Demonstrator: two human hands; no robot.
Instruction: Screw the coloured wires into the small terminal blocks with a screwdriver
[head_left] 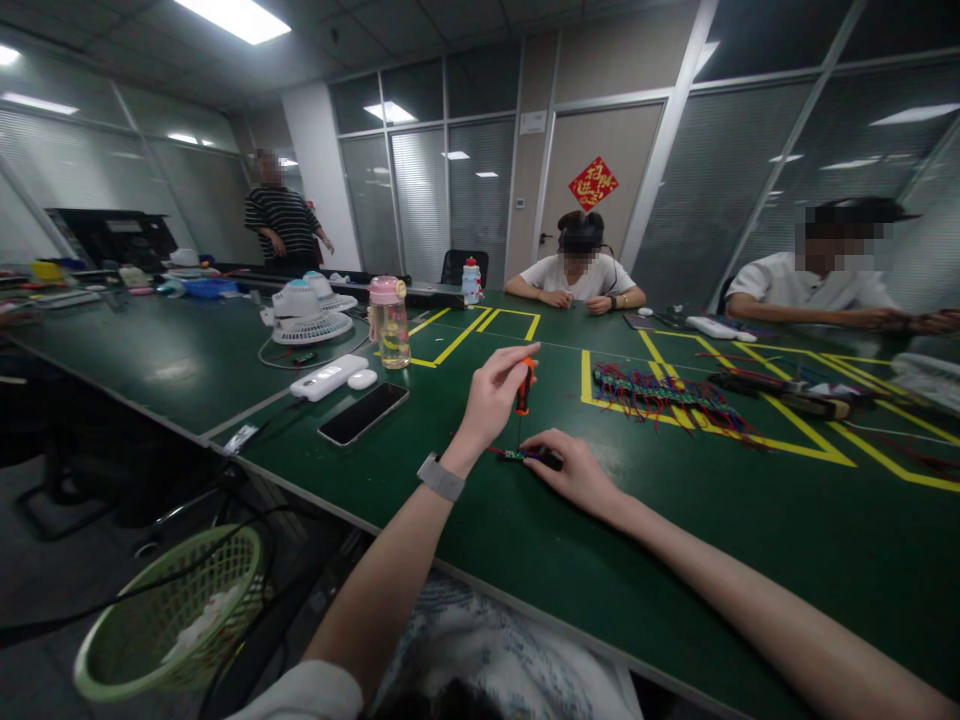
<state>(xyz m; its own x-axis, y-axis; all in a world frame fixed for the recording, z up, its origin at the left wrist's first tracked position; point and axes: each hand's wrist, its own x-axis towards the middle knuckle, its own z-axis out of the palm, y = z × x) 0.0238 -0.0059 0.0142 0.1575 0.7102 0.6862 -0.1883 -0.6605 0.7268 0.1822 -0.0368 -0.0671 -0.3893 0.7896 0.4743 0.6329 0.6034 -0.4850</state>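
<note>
My left hand point(491, 395) is closed around the orange and black handle of a small screwdriver point(525, 388), held upright with its tip pointing down. The tip meets a small green part point(517, 455) with red wires lying on the green table point(465, 520). My right hand point(574, 468) lies on the table with its fingers pressed on the right end of that part, holding it down. A grey watch sits on my left wrist.
A heap of red and green wired parts point(660, 395) lies inside yellow tape lines. A dark phone point(363, 413), a white remote point(328, 377), a pink-lidded bottle point(390, 322) and white fans point(309, 312) stand left. Two seated people and one standing are beyond. A green basket point(172, 620) sits below left.
</note>
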